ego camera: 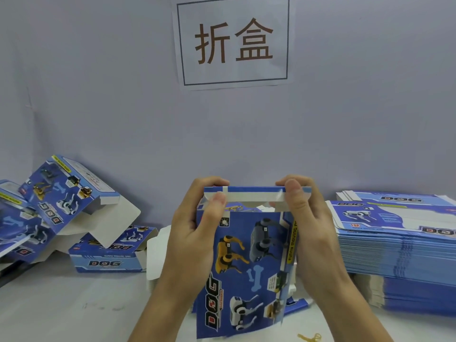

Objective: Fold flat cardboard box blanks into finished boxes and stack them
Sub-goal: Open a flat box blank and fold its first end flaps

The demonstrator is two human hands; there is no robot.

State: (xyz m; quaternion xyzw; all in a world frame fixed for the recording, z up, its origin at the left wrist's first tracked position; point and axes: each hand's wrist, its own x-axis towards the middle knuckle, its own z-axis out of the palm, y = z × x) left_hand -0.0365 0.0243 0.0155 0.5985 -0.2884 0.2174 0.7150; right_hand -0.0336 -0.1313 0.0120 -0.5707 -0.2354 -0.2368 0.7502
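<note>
Upright box point(246, 267) gripped by left hand point(195, 233) and right hand point(308, 230), thumbs clamped on top flap point(254, 193); tuck tab seemingly unseated, flap may be creased if forced.

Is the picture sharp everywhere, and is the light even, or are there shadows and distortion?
Head view: the light is soft and even, with no strong glare. The box that both hands, left and right, hold is rather soft, its small print unreadable. The wide lens bends the edges, so the stack of flat blanks looks curved. The wall sign is sharp.

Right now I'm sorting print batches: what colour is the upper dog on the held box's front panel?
Yellow with black joints, clearest in the head view.
</note>
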